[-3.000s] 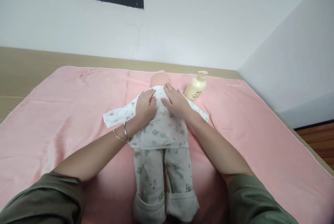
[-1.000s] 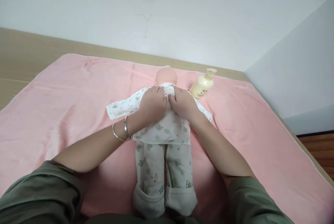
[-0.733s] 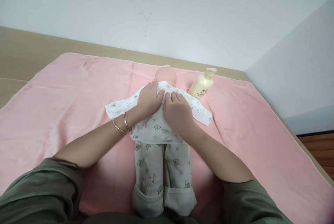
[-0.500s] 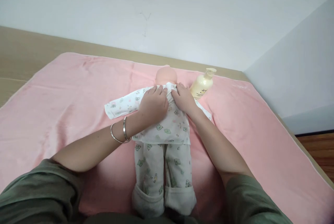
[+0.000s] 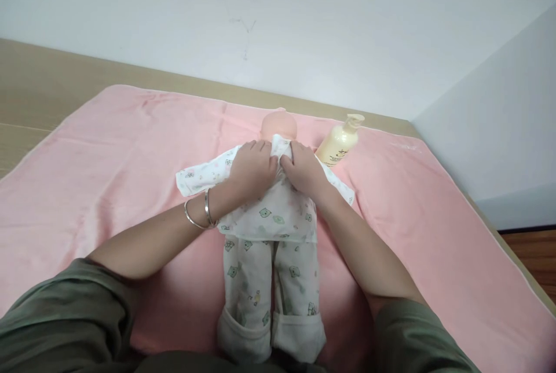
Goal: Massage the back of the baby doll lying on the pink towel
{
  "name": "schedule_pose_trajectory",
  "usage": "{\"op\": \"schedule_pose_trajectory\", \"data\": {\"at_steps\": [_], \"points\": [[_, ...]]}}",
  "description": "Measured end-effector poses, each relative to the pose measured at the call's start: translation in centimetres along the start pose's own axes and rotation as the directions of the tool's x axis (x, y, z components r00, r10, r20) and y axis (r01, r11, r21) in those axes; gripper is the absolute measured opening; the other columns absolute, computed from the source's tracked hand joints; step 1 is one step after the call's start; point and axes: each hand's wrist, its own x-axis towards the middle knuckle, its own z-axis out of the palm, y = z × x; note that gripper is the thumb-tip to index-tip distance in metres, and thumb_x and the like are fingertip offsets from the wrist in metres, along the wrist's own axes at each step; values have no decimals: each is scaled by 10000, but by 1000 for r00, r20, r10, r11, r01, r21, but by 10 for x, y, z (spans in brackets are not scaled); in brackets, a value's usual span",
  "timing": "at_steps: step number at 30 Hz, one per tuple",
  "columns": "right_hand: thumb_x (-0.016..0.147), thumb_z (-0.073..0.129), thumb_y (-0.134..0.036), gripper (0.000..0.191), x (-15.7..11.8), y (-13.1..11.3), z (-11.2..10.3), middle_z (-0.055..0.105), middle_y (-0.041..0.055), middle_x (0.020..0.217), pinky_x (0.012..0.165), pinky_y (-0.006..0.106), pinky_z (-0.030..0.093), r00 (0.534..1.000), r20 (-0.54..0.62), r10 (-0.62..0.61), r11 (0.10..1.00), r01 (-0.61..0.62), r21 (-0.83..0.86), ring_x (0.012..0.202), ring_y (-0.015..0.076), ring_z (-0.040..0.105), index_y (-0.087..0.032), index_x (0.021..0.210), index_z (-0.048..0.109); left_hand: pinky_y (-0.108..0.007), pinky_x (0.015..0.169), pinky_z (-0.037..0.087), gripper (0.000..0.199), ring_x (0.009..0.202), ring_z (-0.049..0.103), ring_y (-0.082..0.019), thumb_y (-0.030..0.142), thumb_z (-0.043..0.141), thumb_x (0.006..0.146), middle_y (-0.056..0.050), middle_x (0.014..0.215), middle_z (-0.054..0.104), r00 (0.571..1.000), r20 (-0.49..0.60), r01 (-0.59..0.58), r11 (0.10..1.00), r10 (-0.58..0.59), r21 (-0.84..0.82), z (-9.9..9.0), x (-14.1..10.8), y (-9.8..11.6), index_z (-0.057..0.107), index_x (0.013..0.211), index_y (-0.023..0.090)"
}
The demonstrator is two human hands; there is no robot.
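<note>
A doll (image 5: 278,124) lies on its back in a white printed top (image 5: 278,216) and white printed trousers (image 5: 249,280) with turned-up cuffs. Its rounded pink head shows above the collar. My left hand (image 5: 254,169) has its fingers curled on the left of the top's neckline. On the right of the neckline, my right hand (image 5: 304,169) pinches the fabric with thumb and fingers. Cloth is bunched up between both hands. The sleeves spread out to either side.
Right of the doll's head, a pale yellow pump bottle (image 5: 339,141) leans on the pink blanket (image 5: 412,216). The blanket covers a wooden surface (image 5: 78,66) against a white wall (image 5: 325,31).
Both hands have closed more on the neckline, and the cloth between them is raised and more gathered. The camera view has shifted slightly.
</note>
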Motion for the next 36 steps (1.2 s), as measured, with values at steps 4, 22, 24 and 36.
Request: {"op": "schedule_pose_trajectory", "data": {"at_steps": [4,22,24,36], "points": [[941,389,-344,268,11,15,-3,714,160,1105,1003,517,465,998,61,13,997,-17,69,1009,332,636,-180,1047,573,-486,1084,443,370,1238,569,-336,191,369,947,-239,1286,637,984,-142,-105,994,103,-8,5,-14,14,597,1207,56],[939,402,-328,444,13,19,0,635,221,1306,1080,523,436,997,17,-70,990,68,125,1201,353,574,-82,1281,544,-511,1165,400,447,1392,488,-355,248,352,983,-245,1435,568,986,-155,-67,997,60,-42,8,-19,19,538,1321,24],[969,368,-309,466,8,15,-2,627,224,1340,1102,523,425,993,41,-112,991,109,83,1232,356,570,-62,1328,537,-489,1156,418,420,1354,524,-339,243,367,972,-244,1383,601,988,-144,-61,996,51,-69,7,-16,15,566,1273,28],[1003,391,-319,295,-2,4,-5,713,155,1154,923,444,525,999,31,-22,1000,21,23,1057,312,649,-167,1097,625,-495,989,490,350,1115,613,-338,234,339,960,-209,1162,677,996,-83,-35,999,32,-36,5,-7,5,608,1137,94]]}}
